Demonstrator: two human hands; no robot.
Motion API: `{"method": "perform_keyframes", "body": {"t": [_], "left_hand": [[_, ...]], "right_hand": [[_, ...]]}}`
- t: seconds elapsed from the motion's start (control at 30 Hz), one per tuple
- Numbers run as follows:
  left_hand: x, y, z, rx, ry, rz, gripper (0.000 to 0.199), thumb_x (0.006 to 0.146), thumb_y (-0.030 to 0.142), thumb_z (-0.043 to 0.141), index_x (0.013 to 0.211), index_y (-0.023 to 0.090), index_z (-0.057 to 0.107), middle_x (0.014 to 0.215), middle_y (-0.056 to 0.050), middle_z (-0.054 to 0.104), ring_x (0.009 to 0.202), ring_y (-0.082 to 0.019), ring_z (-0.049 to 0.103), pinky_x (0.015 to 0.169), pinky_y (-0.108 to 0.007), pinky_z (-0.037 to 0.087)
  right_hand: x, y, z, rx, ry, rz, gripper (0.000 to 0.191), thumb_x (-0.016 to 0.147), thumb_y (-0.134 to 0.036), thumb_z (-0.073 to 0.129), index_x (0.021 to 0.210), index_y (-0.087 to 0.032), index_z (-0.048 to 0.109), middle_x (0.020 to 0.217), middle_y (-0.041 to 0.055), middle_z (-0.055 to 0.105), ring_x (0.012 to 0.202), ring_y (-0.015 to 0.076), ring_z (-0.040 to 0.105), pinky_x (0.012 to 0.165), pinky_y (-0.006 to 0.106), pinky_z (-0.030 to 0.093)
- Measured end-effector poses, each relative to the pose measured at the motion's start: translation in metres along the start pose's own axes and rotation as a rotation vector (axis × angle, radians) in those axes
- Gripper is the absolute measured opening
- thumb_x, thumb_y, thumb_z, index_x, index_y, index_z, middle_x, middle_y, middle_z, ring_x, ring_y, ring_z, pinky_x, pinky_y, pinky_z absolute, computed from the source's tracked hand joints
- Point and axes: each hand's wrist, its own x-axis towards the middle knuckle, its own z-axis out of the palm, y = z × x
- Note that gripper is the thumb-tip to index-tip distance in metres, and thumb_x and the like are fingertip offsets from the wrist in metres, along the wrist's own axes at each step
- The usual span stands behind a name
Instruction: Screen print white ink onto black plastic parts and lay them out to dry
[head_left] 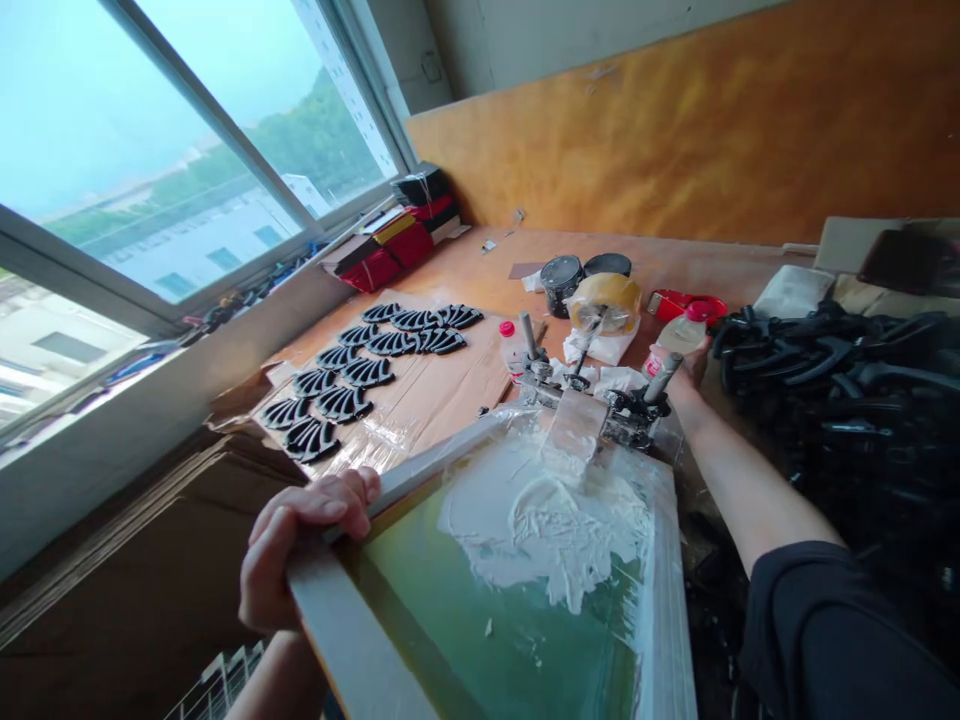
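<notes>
My left hand [311, 535] is wrapped round the left edge of a framed screen [360, 640], which is tilted up towards me. Thick white paste [559, 530] is smeared over the upper part of its green mesh. Metal clamps [634, 410] hold the far side of the frame. Beyond them on the right, my right hand [691, 368] is closed round a clear bottle [679, 340] with a red cap and a pink label. The bottle hides part of its fingers.
Black fan-shaped pieces [343, 402] lie in rows on cardboard [420, 400] at the left. A second red-capped bottle [512, 350], dark tins [561, 283] and a tape roll [606, 300] stand behind the clamps. Black parts [862, 400] are heaped at the right.
</notes>
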Motion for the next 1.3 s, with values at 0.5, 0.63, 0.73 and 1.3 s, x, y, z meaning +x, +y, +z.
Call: {"method": "perform_keyframes", "body": {"t": [0.5, 0.63, 0.73, 1.3], "left_hand": [[-0.031, -0.028, -0.027, -0.17, -0.252, 0.215, 0.034, 0.091, 0.018, 0.035, 0.09, 0.013, 0.068, 0.066, -0.007, 0.064, 0.058, -0.017, 0.056, 0.064, -0.038, 0.041], [-0.036, -0.039, -0.037, -0.211, -0.344, 0.275, 0.032, 0.09, 0.016, 0.034, 0.095, 0.012, 0.066, 0.07, -0.008, 0.064, 0.06, -0.018, 0.057, 0.062, -0.039, 0.041], [-0.036, -0.043, -0.042, -0.252, -0.389, 0.324, 0.031, 0.09, 0.015, 0.035, 0.096, 0.01, 0.065, 0.074, -0.009, 0.064, 0.063, -0.018, 0.058, 0.063, -0.039, 0.042], [-0.03, -0.047, -0.041, -0.303, -0.443, 0.383, 0.029, 0.089, 0.018, 0.039, 0.097, 0.01, 0.066, 0.071, -0.009, 0.065, 0.058, -0.018, 0.058, 0.057, -0.037, 0.044]], "right_hand": [[-0.191, -0.156, -0.159, -0.549, -0.085, -0.503, 0.073, 0.066, -0.046, 0.077, 0.13, -0.024, 0.048, 0.116, 0.0086, 0.065, 0.099, 0.0283, 0.064, 0.086, 0.041, 0.051], [-0.238, -0.176, -0.161, -0.848, -0.287, -0.6, 0.07, 0.071, -0.042, 0.072, 0.134, -0.026, 0.046, 0.128, 0.006, 0.061, 0.105, 0.0288, 0.064, 0.088, 0.042, 0.052], [-0.259, -0.183, -0.156, -1.019, -0.344, -0.618, 0.064, 0.074, -0.041, 0.068, 0.133, -0.027, 0.047, 0.124, 0.0048, 0.063, 0.103, 0.0268, 0.065, 0.085, 0.04, 0.052], [-0.282, -0.222, -0.146, -1.553, -0.491, -0.812, 0.054, 0.079, -0.03, 0.061, 0.131, -0.017, 0.051, 0.095, 0.0096, 0.063, 0.087, 0.0242, 0.056, 0.073, 0.034, 0.033]]}}
